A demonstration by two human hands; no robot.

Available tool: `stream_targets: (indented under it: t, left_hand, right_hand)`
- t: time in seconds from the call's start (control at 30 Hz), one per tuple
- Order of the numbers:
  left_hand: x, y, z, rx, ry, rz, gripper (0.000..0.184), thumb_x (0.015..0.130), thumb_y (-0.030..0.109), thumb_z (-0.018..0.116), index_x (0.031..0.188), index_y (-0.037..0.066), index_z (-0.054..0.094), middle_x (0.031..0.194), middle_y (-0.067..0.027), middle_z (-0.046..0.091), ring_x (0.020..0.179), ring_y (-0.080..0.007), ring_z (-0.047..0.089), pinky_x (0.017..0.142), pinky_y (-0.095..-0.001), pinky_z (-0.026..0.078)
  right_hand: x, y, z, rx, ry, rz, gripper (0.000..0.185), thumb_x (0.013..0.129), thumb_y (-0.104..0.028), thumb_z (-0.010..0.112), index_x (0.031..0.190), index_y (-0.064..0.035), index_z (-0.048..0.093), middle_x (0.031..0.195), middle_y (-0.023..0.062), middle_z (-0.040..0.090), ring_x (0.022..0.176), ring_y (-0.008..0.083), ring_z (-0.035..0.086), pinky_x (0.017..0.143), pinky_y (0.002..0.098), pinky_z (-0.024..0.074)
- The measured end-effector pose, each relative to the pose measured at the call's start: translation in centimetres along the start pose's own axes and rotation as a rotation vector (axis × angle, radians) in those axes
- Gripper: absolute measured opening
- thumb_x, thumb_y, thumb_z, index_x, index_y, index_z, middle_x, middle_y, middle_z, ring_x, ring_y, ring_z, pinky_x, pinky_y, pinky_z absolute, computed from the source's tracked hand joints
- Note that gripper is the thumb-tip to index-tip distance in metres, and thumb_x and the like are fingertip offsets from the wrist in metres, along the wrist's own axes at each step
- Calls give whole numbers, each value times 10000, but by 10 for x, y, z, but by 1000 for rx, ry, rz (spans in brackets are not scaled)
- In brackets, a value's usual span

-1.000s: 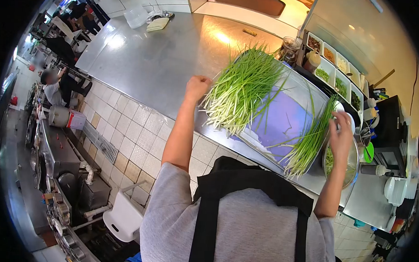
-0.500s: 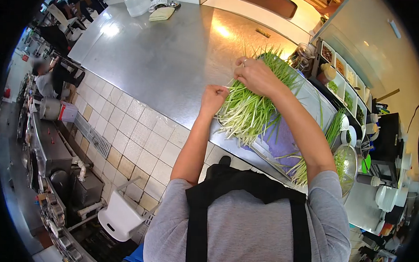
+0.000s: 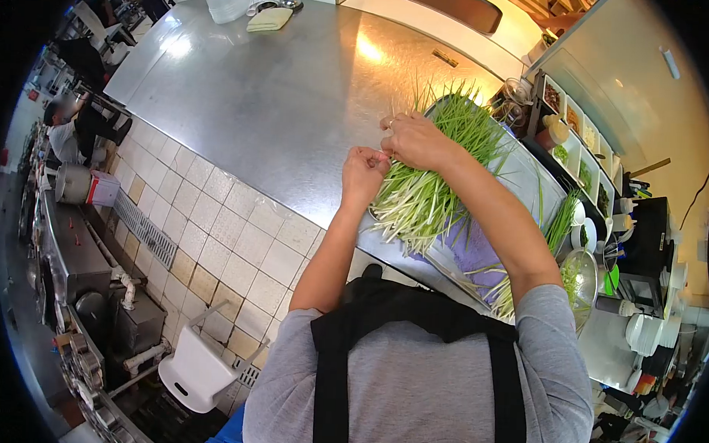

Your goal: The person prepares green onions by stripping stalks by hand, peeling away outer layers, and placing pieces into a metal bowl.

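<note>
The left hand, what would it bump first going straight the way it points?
The left hand would probably bump the right hand first, because they're so close; depth is hard to tell.

Hands [image 3: 364, 177] [image 3: 418, 141] close together, fingers [image 3: 369, 155] curled, both forearms [image 3: 492, 204] extended forward

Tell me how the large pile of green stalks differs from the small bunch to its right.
Size: the large pile is broad; the small bunch is narrower.
Hands: the left hand and right hand are at the large pile's left edge; neither is at the small bunch.
View: the right forearm hides the middle of the small bunch, while most of the large pile shows.
Both have green tops and pale lower ends.
</note>
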State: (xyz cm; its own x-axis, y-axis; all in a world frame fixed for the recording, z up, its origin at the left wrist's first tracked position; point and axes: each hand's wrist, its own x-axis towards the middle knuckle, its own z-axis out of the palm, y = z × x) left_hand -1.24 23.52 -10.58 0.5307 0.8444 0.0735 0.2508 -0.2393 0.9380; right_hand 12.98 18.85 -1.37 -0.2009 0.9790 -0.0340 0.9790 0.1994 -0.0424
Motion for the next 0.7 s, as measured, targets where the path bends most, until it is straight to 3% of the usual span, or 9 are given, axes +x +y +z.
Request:
stream_targets:
  t: [0.07,0.2,0.3,0.4,0.57,0.63,0.7]
  left_hand:
    - [-3,6,-3,-27,-9,-25,138,693,121,699,790,26,673,864,-129,561,706,-225,565,667,-335,469]
    - [-3,2,-2,-53,-11,-49,143,693,124,701,788,20,674,859,-127,566,710,-218,575,667,-324,471]
    - [-5,2,-2,-81,-8,-65,149,691,130,704,783,17,674,871,-127,572,714,-214,584,672,-315,474]
    - [-6,6,-4,-59,-10,-48,150,690,131,704,781,15,675,887,-129,577,733,-217,590,685,-313,475]
    - [-5,-12,-4,9,-36,59,141,708,109,691,823,29,680,919,-133,577,831,-247,578,760,-339,463]
    - [-13,20,-19,327,54,269,162,731,89,676,889,52,680,946,-126,574,875,-264,562,797,-366,448]
    - [-21,41,-22,346,225,431,176,745,81,669,920,65,670,947,-119,574,873,-267,561,768,-359,457]
  right_hand:
    - [0,1,4,-4,-21,2,125,783,-213,601,824,-138,692,1177,121,542,1092,249,514,881,390,386]
    - [2,0,9,25,33,-30,122,750,-207,584,770,-145,688,1088,84,570,1033,251,530,838,432,390]
    - [2,-1,4,3,-55,-11,133,807,-227,582,806,-134,677,1139,78,538,1066,227,521,845,396,380]
    - [-4,-3,-2,68,-1,-9,110,813,-205,582,800,-124,654,1131,67,536,1046,223,527,825,405,389]
    - [-32,-6,-33,171,353,106,73,789,-164,618,792,-93,600,1001,78,575,929,237,568,762,366,413]
    - [-79,-6,-60,124,508,192,70,783,-143,625,797,-82,594,940,77,589,859,238,584,733,346,420]
    - [-145,-13,-94,12,633,295,63,781,-122,628,811,-74,600,878,72,602,787,232,592,705,329,426]
